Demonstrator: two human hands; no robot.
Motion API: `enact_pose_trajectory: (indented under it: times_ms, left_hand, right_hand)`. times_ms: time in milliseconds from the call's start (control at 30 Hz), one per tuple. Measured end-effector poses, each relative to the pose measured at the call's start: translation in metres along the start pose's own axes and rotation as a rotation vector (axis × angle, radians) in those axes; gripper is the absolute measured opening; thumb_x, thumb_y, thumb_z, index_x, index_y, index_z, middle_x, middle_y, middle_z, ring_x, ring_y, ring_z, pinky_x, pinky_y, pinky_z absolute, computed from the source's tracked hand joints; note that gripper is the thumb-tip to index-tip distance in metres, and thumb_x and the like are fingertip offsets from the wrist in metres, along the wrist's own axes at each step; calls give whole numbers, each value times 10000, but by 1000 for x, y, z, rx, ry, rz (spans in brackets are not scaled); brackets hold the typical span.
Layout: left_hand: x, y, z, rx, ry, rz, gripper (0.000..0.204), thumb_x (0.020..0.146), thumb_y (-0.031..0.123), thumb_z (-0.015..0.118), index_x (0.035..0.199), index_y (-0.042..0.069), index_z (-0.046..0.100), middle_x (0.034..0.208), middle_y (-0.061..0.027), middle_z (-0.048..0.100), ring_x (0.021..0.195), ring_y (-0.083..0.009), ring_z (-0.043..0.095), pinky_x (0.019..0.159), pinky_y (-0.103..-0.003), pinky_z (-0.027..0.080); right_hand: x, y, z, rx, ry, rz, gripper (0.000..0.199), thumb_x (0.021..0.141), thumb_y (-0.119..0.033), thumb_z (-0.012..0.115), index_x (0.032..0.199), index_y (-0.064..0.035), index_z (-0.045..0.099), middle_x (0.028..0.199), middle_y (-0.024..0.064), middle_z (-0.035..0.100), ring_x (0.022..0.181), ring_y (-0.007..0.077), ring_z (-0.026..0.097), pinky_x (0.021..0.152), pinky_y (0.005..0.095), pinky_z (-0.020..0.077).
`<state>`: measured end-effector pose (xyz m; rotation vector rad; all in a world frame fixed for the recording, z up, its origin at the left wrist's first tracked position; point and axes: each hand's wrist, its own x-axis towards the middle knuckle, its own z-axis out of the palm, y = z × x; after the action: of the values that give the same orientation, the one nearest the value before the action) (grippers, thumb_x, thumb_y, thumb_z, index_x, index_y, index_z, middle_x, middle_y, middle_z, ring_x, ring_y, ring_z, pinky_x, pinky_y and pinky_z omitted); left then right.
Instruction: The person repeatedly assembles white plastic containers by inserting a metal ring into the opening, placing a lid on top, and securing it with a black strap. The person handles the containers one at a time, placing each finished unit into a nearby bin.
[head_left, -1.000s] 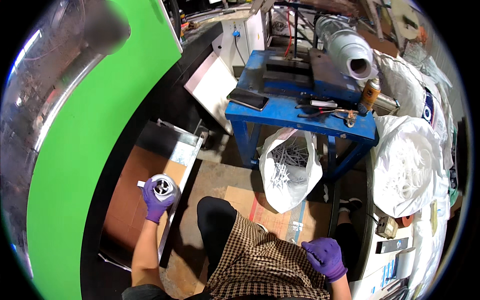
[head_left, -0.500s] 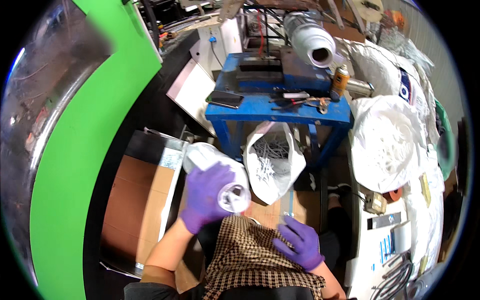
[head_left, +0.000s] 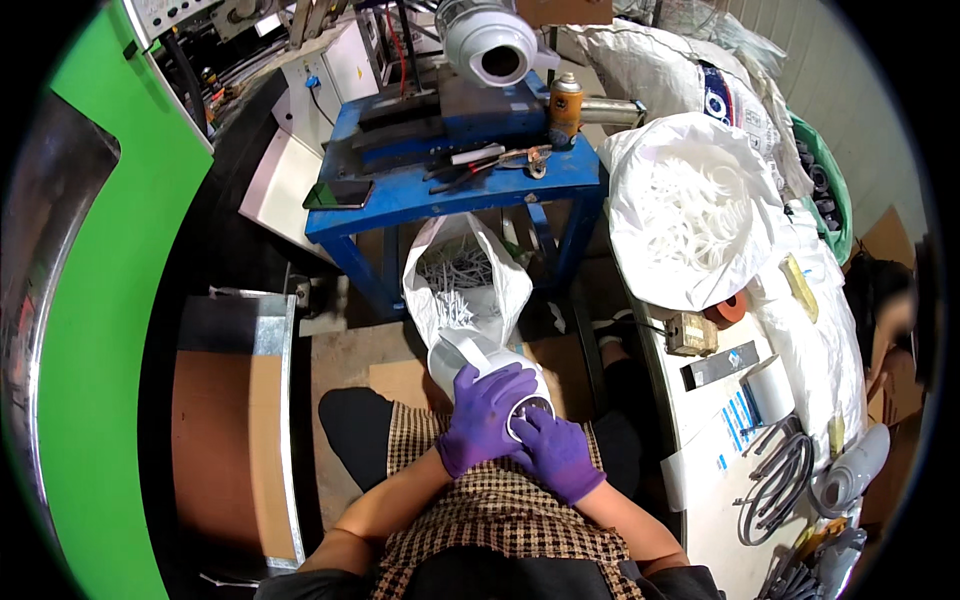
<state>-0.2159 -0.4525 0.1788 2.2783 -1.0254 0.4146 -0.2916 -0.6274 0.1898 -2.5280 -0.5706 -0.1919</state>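
Note:
A white plastic cylindrical housing [head_left: 450,362] lies tilted over my lap, its round opening facing me. My left hand [head_left: 487,418], in a purple glove, is wrapped over its near end. My right hand [head_left: 558,455], gloved alike, is bent at the opening, with fingertips pressed on the rim and partly inside it. Those fingertips are partly hidden, so anything small between them cannot be made out. Just beyond the housing stands an open white bag [head_left: 505,290] with thin white and grey strips in it. A checked brown apron [head_left: 490,510] covers my lap.
Ahead stands a blue metal table [head_left: 465,205] with a phone [head_left: 338,195], pliers [head_left: 470,178], a spray can [head_left: 565,112] and another white housing [head_left: 487,42]. Right, a bench holds a bag of white rings [head_left: 690,215] and black cables [head_left: 778,485]. Left is a cardboard box [head_left: 215,440].
My view has shifted to the right. My right hand has come from my lap to the housing's opening. The housing and my left hand are now centred over the apron.

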Motion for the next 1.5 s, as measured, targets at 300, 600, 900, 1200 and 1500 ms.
enact_pose_trajectory:
  times_ms: [300,600,900,1200,1500]
  left_hand:
    - [21,-2,-6,154,115,177,352,839,305,727,1176,205,722,1268,10,706,1184,-179,675,1093,-521,286]
    - [42,-80,-18,21,291,-8,437,719,369,873,1063,151,714,1198,-31,707,1179,-270,653,1013,-476,414]
    - [20,-86,-61,44,470,-77,815,577,296,971,1266,73,596,1314,-158,617,1246,-388,578,1085,-510,447]
    - [-9,-39,-71,-41,426,-117,744,580,253,1002,1192,39,637,1249,-171,667,1169,-374,640,1030,-474,474]
    - [-9,-25,-73,-110,236,-115,715,621,336,966,1198,52,653,1259,-143,686,1183,-331,655,990,-448,451]
  right_hand:
    - [6,2,28,219,200,153,424,783,-135,803,1165,-94,624,1123,158,668,894,383,695,716,457,568]
    - [44,6,-14,534,186,-3,504,899,-165,750,1369,-57,604,1313,189,650,1171,326,661,970,415,533]
    - [91,256,-172,-706,584,464,360,801,-328,825,1124,-185,754,1120,60,669,1044,295,625,841,465,511]
    - [93,281,-190,36,837,380,386,818,-127,740,1200,-100,696,948,73,704,869,319,654,809,414,522]
    - [-25,23,-22,1174,-80,637,248,978,-178,733,1154,-12,681,910,35,711,742,167,692,650,304,550]
